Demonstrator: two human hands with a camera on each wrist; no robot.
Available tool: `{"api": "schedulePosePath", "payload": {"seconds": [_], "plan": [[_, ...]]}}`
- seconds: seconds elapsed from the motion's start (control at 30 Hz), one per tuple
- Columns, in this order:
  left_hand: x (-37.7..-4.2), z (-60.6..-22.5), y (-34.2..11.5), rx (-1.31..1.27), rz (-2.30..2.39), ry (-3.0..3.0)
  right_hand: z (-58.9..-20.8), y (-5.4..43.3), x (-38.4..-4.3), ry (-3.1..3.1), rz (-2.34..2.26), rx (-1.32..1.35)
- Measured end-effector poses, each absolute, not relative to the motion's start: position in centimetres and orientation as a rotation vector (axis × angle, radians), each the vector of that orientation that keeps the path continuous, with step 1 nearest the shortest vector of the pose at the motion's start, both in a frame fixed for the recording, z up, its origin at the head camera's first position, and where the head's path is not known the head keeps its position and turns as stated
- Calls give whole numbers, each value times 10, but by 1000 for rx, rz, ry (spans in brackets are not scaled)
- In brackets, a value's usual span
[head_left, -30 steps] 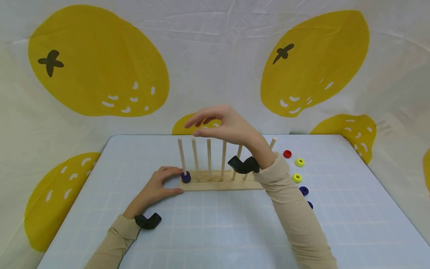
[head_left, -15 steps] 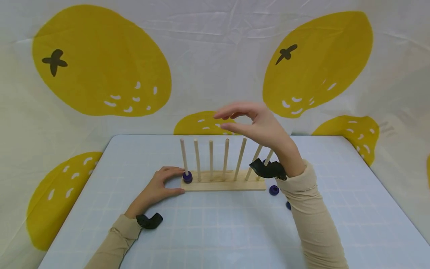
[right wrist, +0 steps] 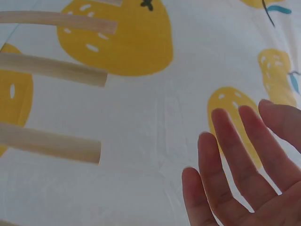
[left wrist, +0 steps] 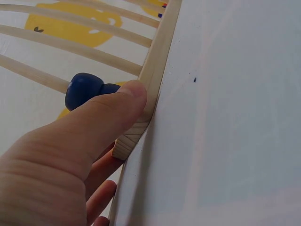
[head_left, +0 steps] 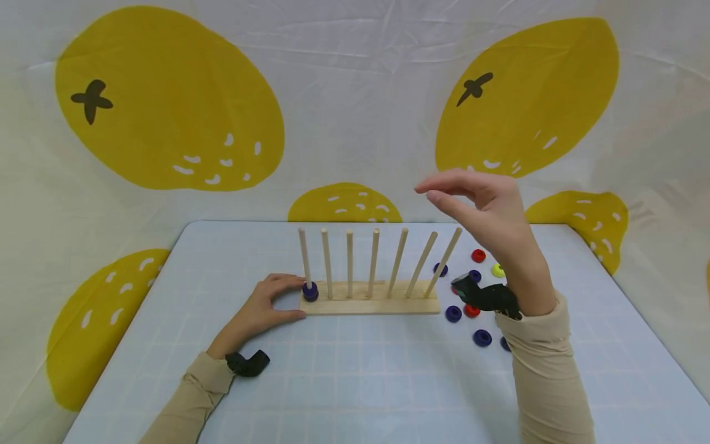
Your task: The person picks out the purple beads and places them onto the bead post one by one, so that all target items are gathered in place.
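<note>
A wooden peg rack (head_left: pixel 371 306), with a row of several upright pegs, stands on the table. Dark blue rings (head_left: pixel 310 291) sit stacked at the bottom of its leftmost peg; in the left wrist view the rings (left wrist: pixel 83 92) look rounded and glossy. My left hand (head_left: pixel 265 303) grips the rack's left end, thumb along the front edge and fingers behind. High above the rack's right end is my right hand (head_left: pixel 488 206), holding nothing, its fingers loosely bent and thumb apart. The right wrist view shows this right hand (right wrist: pixel 244 174) beside the peg tops.
Right of the rack lie loose rings: a blue ring (head_left: pixel 482 338), a red ring (head_left: pixel 478 255), a yellow ring (head_left: pixel 497 270) and several more, some hidden behind the right forearm. A white cloth (head_left: pixel 355 111) printed with yellow fruit hangs behind the table (head_left: pixel 344 382).
My right hand has moved right, from above the left and middle pegs to past the rightmost peg, uncovering pegs and several loose rings. The left hand stays on the rack's end.
</note>
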State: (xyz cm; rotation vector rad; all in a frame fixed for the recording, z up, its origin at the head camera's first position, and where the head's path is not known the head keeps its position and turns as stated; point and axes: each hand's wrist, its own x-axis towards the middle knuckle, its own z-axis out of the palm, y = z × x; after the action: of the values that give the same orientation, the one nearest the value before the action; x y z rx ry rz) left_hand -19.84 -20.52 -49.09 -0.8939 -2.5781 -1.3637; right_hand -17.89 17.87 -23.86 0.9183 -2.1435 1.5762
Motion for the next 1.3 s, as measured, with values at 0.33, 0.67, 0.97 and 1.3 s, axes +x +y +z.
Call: {"api": "schedulePosePath", "payload": {"seconds": [0.33,0.67,0.97,1.3], "plan": [[-198,-489,-205,-890,-1353,-2585,-248,215,-153,-2137,1562,551],[-198,-491,-205,-892,-1356,-2580,-283,248,-146,-2118,1576,286],[-198,-490,-204,-865,-1363,-2587,-331,275,-166,-2332,1469,41],[-197,-491,-204,-869,-1376,-2588,-371,300,-188,-2627,1438,-94]]}}
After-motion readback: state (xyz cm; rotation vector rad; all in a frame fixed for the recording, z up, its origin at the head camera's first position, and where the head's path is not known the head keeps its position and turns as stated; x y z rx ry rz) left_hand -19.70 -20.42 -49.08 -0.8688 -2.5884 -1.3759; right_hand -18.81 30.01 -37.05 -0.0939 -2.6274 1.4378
